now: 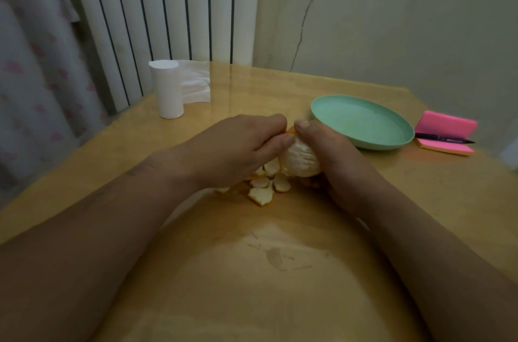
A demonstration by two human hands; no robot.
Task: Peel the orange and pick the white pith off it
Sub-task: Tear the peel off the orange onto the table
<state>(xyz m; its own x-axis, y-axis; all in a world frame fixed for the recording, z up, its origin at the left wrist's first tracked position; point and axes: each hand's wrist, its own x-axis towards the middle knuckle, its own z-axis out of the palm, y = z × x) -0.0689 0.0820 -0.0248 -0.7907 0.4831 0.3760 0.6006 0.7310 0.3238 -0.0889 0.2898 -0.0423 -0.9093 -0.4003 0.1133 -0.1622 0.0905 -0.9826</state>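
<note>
A mostly peeled orange (301, 158), pale with white pith over its segments, is held just above the wooden table (280, 271). My right hand (333, 156) cups it from the right and below, thumb on top. My left hand (238, 148) pinches a strip of orange peel at the top of the fruit, between thumb and fingers. Several torn peel pieces (262, 187) lie on the table right under and in front of the orange.
A mint-green plate (364, 123) sits just behind my right hand. Pink sticky notes (445, 133) with a black pen (444, 139) lie to its right. A white tissue roll (168, 92) stands at the back left, near the table edge.
</note>
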